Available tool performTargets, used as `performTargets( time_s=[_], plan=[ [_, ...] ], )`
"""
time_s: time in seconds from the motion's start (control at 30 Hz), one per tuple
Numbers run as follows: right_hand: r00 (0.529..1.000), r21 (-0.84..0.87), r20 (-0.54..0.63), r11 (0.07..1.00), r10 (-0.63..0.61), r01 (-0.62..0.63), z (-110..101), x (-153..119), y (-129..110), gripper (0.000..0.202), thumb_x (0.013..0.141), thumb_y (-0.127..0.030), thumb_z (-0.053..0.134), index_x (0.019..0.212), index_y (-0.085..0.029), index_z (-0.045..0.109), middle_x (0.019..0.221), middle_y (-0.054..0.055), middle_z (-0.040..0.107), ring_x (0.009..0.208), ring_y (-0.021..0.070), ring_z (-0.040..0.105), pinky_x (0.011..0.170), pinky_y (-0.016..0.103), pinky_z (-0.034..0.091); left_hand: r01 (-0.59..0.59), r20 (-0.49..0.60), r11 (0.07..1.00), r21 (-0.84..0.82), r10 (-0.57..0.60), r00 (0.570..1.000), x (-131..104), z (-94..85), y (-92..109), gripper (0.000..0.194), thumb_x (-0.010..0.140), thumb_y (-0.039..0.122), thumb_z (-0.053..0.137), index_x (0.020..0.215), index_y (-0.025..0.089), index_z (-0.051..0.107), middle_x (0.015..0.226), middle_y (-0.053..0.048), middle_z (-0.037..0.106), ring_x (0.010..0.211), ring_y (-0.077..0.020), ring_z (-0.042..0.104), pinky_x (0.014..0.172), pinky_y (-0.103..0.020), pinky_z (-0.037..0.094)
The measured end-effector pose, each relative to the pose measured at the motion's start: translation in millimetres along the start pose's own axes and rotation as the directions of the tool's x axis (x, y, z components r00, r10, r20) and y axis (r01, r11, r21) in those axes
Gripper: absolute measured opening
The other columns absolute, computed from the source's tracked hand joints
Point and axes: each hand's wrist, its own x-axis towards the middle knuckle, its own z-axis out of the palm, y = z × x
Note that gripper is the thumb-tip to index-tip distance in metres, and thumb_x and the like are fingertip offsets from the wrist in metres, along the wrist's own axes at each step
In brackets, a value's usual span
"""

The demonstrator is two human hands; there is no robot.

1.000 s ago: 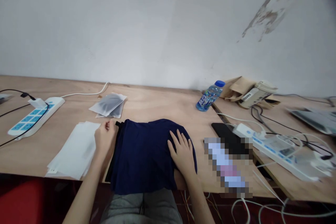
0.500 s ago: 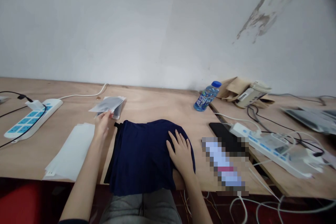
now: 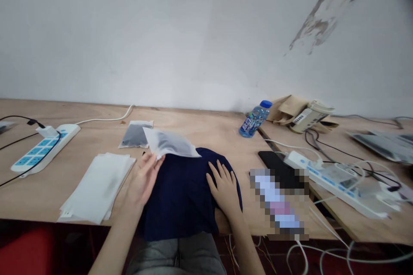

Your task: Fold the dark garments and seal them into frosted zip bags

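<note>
My left hand (image 3: 146,178) pinches the near corner of a frosted plastic bag (image 3: 172,142) with something dark inside. The bag is held up over a dark blue cloth (image 3: 180,197), which lies on the table and hangs over its front edge above my lap. My right hand (image 3: 225,187) rests flat on the right part of the cloth, fingers spread. Farther back, a second frosted bag (image 3: 136,134) with dark contents lies on the table. Left of my left hand is a stack of whitish frosted bags (image 3: 97,187).
A power strip (image 3: 45,150) lies at the left. To the right are a blue-capped drink bottle (image 3: 255,119), a black flat object (image 3: 280,169), a pixelated phone (image 3: 277,204), another power strip (image 3: 332,182) with cables, and a paper cup (image 3: 309,117) on brown paper bags.
My left hand has lifted the upper frosted bag off the other one and brought it right, over the cloth. My right hand stays on the cloth.
</note>
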Motion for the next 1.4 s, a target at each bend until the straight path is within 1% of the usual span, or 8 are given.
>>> performTargets(
  time_s=[0.27,0.4,0.5,0.6,0.7,0.9,1.1,1.4],
  plan=[
    [0.992,0.223,-0.129,0.974,-0.002,0.031,-35,2,-9,0.038,0.096,-0.029,0.036,0.119,-0.016,0.063,0.136,0.015,0.056,0.128,0.0304,0.048,0.107,0.051,0.035,0.163,-0.048,0.976,0.144,-0.158,0.986,-64,-2.9,-28,0.023,0.077,0.039,0.071,0.079,0.019,0.06,0.089,-0.001,0.064,0.092,-0.0156,0.063,0.092,-0.03,0.05],
    [0.953,0.488,-0.217,0.869,0.213,-0.083,-71,-22,-52,0.032,0.095,-0.029,0.039,0.108,-0.018,0.065,0.116,0.014,0.066,0.108,0.0255,0.061,0.092,0.038,0.048,0.274,-0.12,0.871,0.407,-0.247,0.962,-83,-26.3,-25,0.03,0.078,0.049,0.068,0.079,0.019,0.063,0.076,-0.001,0.063,0.073,-0.0135,0.06,0.07,-0.024,0.05],
    [0.948,0.681,0.039,0.686,0.316,-0.257,-80,-51,-98,0.026,0.092,-0.032,0.043,0.092,-0.021,0.067,0.08,0.007,0.07,0.064,0.0194,0.063,0.058,0.028,0.048,0.309,-0.097,0.782,0.541,-0.308,0.947,-97,-40.2,-26,0.035,0.078,0.054,0.064,0.074,0.019,0.061,0.061,0.002,0.055,0.056,-0.0111,0.05,0.053,-0.021,0.04],
    [0.922,0.773,0.351,0.505,0.165,-0.385,-73,-74,-137,0.026,0.091,-0.036,0.048,0.084,-0.022,0.068,0.069,0.004,0.069,0.055,0.0171,0.061,0.05,0.025,0.043,0.294,-0.049,0.748,0.596,-0.331,0.942,-106,-48.5,-32,0.038,0.08,0.057,0.061,0.073,0.019,0.059,0.059,0.004,0.048,0.051,-0.0098,0.042,0.049,-0.021,0.033],
    [0.868,0.787,0.489,0.384,0.091,-0.483,-61,-79,-157,0.036,0.09,-0.048,0.049,0.078,-0.02,0.068,0.069,0.005,0.07,0.052,0.0158,0.06,0.043,0.023,0.038,0.258,-0.006,0.715,0.65,-0.335,0.942,-106,-52.5,-38,0.041,0.082,0.058,0.056,0.072,0.019,0.057,0.059,0.003,0.047,0.054,-0.0113,0.042,0.051,-0.022,0.033],
    [0.813,0.787,0.567,0.202,0.135,-0.583,-52,-69,-152,0.048,0.082,-0.065,0.055,0.069,-0.019,0.062,0.064,0.004,0.066,0.041,0.0111,0.051,0.035,0.021,0.033,0.192,0.032,0.699,0.689,-0.294,0.955,-101,-53.6,-40,0.04,0.084,0.056,0.055,0.068,0.019,0.053,0.061,0.003,0.046,0.056,-0.0117,0.041,0.052,-0.022,0.032],
    [0.765,0.768,0.63,0.04,0.131,-0.639,-50,-70,-151,0.038,0.08,-0.054,0.059,0.067,-0.018,0.058,0.047,-0.004,0.052,0.032,0.0065,0.037,0.031,0.018,0.028,0.195,0.028,0.693,0.694,-0.297,0.955,-106,-53.5,-43,0.039,0.085,0.055,0.053,0.069,0.02,0.051,0.063,0.004,0.045,0.057,-0.012,0.042,0.054,-0.022,0.034],
    [0.726,0.735,0.674,-0.025,0.136,-0.678,-54,-51,-132,0.032,0.072,-0.046,0.064,0.06,-0.017,0.059,0.052,-0.002,0.06,0.035,0.0061,0.043,0.031,0.017,0.031,0.208,-0.007,0.695,0.689,-0.281,0.96,-106,-60.1,-53,0.038,0.087,0.053,0.052,0.069,0.021,0.048,0.059,0.004,0.043,0.054,-0.0115,0.04,0.053,-0.022,0.032]
  ],
)
